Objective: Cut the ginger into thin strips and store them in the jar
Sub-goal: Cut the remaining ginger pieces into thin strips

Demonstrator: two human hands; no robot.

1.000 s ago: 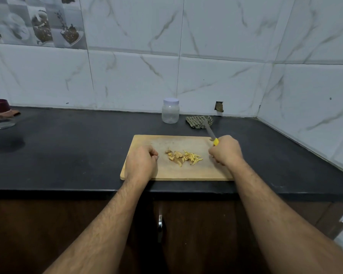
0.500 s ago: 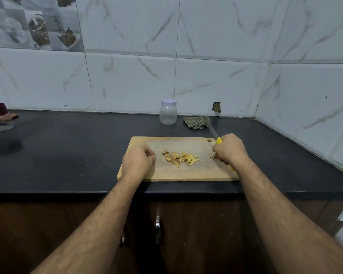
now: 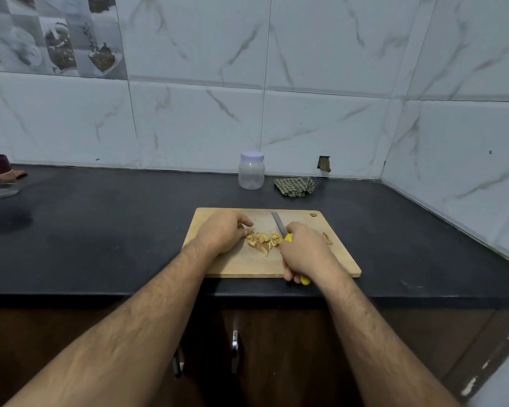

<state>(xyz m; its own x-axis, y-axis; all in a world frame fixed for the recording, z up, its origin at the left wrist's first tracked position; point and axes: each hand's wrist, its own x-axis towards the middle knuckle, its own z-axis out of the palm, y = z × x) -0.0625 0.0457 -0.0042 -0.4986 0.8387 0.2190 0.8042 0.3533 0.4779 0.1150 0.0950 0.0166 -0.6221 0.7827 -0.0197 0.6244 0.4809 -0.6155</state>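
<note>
Your right hand (image 3: 304, 254) is curled tight round the yellow handle of the knife (image 3: 279, 224), knuckles up, with the blade pointing away from you and slightly left, low over the cutting board (image 3: 340, 259). The handle's butt pokes out below your little finger, past the board's near edge. Your left hand (image 3: 222, 233) rests palm-down on the left part of the board, fingers bent, their tips touching the left end of the ginger (image 3: 263, 240); whether they pinch a piece I cannot tell. The ginger lies as a small heap of slices and strips between your two hands. The jar (image 3: 251, 171), lid on, stands at the back of the dark desk (image 3: 115, 230), well apart from the board, beside a checked cloth (image 3: 295, 186).
</note>
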